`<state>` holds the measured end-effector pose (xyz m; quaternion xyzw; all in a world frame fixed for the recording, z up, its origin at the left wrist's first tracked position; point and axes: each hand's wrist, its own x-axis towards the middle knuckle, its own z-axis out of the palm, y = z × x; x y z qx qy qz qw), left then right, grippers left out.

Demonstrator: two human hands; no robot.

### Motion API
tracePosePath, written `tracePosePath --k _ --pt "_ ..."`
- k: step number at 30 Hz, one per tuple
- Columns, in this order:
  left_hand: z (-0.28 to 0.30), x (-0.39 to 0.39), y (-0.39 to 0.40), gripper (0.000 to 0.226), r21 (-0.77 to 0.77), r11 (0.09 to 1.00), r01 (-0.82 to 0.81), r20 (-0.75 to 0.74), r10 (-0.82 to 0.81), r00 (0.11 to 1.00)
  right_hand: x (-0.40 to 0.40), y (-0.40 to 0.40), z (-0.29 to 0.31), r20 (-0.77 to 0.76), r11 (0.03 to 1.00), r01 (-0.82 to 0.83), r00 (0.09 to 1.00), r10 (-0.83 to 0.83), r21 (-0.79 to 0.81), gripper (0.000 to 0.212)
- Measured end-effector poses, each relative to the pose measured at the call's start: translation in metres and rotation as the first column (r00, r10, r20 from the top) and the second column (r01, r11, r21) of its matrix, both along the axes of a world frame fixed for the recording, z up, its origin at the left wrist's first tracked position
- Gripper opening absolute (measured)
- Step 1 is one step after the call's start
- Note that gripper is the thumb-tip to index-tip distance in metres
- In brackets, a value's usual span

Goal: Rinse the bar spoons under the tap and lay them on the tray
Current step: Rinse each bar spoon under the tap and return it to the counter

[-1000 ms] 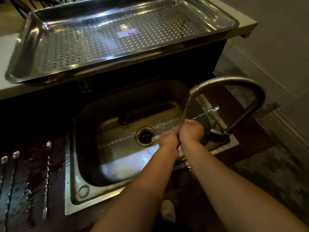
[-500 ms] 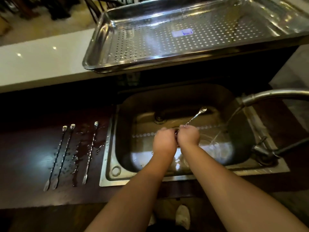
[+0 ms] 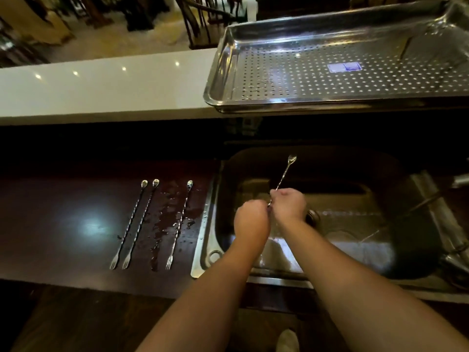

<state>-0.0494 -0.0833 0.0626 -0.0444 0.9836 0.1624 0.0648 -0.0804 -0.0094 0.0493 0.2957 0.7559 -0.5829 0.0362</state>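
Over the steel sink (image 3: 205, 240), my left hand (image 3: 251, 219) and my right hand (image 3: 289, 203) are closed side by side on one thin bar spoon (image 3: 285, 172). Its bowl end points up and away from me. Three more bar spoons (image 3: 149, 222) with fork ends lie in a row on the dark counter left of the sink, the rightmost one (image 3: 181, 222) among water drops. The perforated steel tray (image 3: 220, 67) sits on the raised white ledge behind the sink, with nothing lying in it. The tap (image 3: 459, 180) shows only at the right edge.
A white ledge (image 3: 101, 92) runs along the back, above the dark wooden counter (image 3: 63, 224). Water puddles (image 3: 165, 224) lie between the spoons. The sink drain (image 3: 312, 217) is just right of my right hand. A shoe (image 3: 286, 341) shows below.
The hands have carried the spoon left, away from the running water, and tilted it more upright. The view has swung left, so the tap is nearly out of frame.
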Motion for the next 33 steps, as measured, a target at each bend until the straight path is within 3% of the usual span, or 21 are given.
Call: tracePosePath --k 7,20,25,30,33 --pt "0.001 0.008 -0.069 0.020 0.061 0.998 -0.014 0.024 0.013 1.000 0.001 -0.072 0.006 0.039 0.996 -0.077 0.996 0.076 0.041 0.018" --pt "-0.014 0.029 -0.220 0.021 0.167 0.962 -0.216 0.117 0.198 0.973 0.013 -0.228 -0.006 0.120 0.937 -0.283 0.957 0.263 0.204 0.021" --pt "-0.024 0.035 -0.254 0.019 0.192 0.940 -0.281 0.132 0.260 0.957 0.020 -0.263 -0.015 0.152 0.920 -0.324 0.943 0.296 0.222 0.039" --pt "-0.035 0.038 -0.268 0.022 0.163 0.948 -0.273 0.114 0.257 0.960 0.020 -0.281 -0.019 0.208 0.883 -0.381 0.920 0.333 0.275 0.022" --pt "-0.040 0.038 -0.272 0.023 0.162 0.948 -0.275 0.122 0.257 0.959 0.019 -0.285 -0.023 0.243 0.858 -0.397 0.912 0.329 0.327 0.021"
